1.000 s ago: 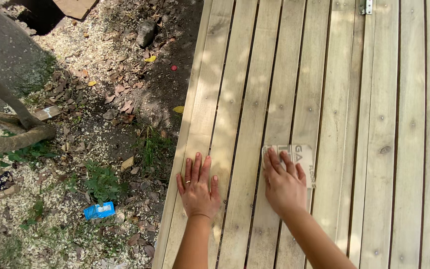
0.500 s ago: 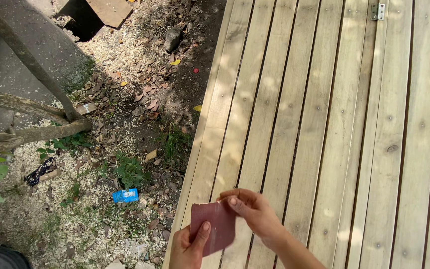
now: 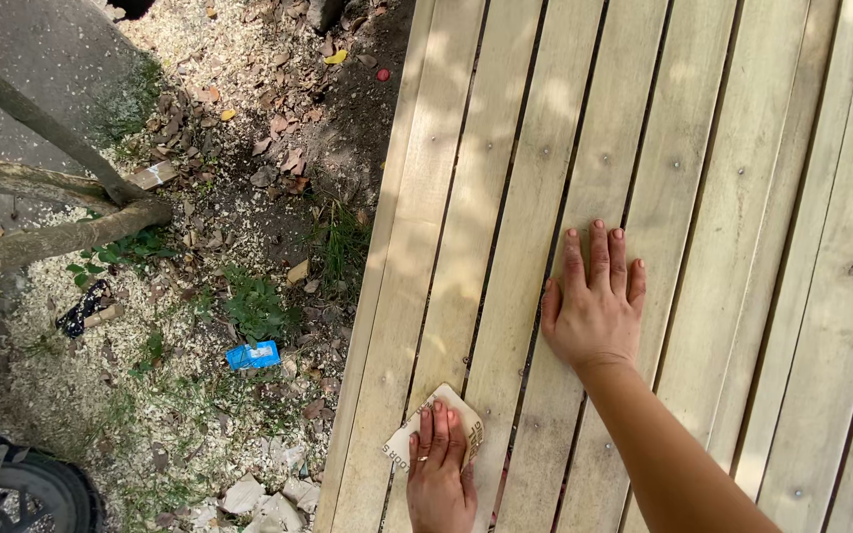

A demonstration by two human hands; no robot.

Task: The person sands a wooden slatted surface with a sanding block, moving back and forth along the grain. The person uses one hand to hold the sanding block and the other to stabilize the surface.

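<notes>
- The sheet of sandpaper [image 3: 434,422] lies flat on the pale slatted wooden deck [image 3: 703,178], near its left edge and close to the bottom of the view, its printed backing facing up.
- The left hand [image 3: 440,472] presses down on it with fingers stretched out and close together, not curled around the sheet.
- The right hand [image 3: 596,301] rests flat on bare boards further right and further up, fingers slightly spread, holding nothing and well apart from the sandpaper.
- The planks look pale and fairly even, with screw heads and a few knots showing; I cannot tell which have been rubbed down, so most of the surface may remain.
- Left of the deck lies ground strewn with sawdust [image 3: 41,385], dry leaves, weeds and a small blue scrap [image 3: 253,354].
</notes>
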